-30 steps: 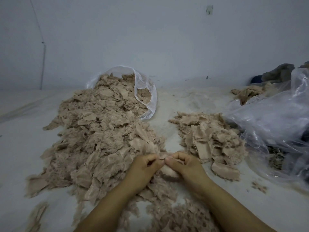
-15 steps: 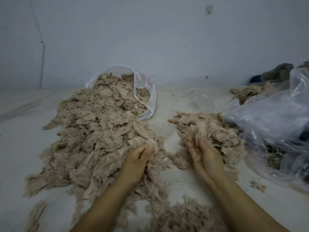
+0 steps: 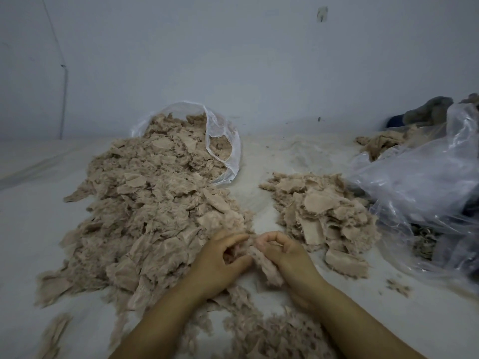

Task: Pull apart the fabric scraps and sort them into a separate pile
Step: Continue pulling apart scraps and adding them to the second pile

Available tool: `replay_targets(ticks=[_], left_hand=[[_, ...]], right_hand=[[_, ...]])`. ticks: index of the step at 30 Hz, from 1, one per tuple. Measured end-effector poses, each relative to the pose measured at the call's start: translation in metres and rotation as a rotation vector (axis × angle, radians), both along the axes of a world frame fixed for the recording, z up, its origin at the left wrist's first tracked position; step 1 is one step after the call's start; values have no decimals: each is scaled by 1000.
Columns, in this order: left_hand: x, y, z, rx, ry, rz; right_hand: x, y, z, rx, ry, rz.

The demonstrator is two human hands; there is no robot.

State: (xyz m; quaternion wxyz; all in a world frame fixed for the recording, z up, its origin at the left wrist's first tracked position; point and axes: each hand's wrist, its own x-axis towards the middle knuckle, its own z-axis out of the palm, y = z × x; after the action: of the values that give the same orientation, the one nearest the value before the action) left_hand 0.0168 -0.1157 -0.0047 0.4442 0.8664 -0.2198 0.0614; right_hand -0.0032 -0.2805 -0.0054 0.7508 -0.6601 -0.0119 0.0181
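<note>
Both hands back together at near centre since 0.5 s ago: left hand (image 3: 220, 257) and right hand (image 3: 282, 251) pinch fuzzy beige fabric scrap (image 3: 261, 263) between large unsorted pile (image 3: 150, 203) and smaller sorted pile (image 3: 324, 216); next pull-apart cycle starting

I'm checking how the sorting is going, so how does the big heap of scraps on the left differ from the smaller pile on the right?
The left heap is far larger than the right pile. The left heap spills from an open clear bag; the right pile lies loose on the white surface, beside a crumpled plastic bag. The left heap looks fluffier; the right pile shows more flat pieces. Both are beige fabric.
</note>
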Motion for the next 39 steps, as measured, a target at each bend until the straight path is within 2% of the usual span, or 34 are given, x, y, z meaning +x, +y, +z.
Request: replay_targets(ticks=[4,8,10,12,14,16,18,22,24,28,34,39], left_hand=[[-1,-3,3,-29,17,-19],[-2,-1,9,-353,225,-13],[0,-1,8,-409,263,27],[1,-1,5,-403,248,72],[1,-2,4,-313,224,45],[-1,-3,5,-192,202,-15],[-2,-3,6,-194,215,-58],[-3,1,7,-430,335,-96],[-3,0,7,-410,286,-83],[-1,-4,4,-451,216,24],[4,-6,3,-683,239,196],[3,-6,3,-620,203,131]], right_hand=[[3,1,-2,120,4,-26],[7,-5,2,356,68,7],[6,-7,1,266,-7,49],[2,-5,-3,-41,-151,87],[0,0,-7,-275,-251,98],[0,3,-9,-339,-308,-2],[0,2,-8,-287,-267,-81],[1,0,-7,-142,-131,-78],[0,2,-7,-130,-136,-59],[0,3,-5,-91,-148,-94],[1,2,0,-79,-198,-165],[3,-2,0,0,-182,-173]])
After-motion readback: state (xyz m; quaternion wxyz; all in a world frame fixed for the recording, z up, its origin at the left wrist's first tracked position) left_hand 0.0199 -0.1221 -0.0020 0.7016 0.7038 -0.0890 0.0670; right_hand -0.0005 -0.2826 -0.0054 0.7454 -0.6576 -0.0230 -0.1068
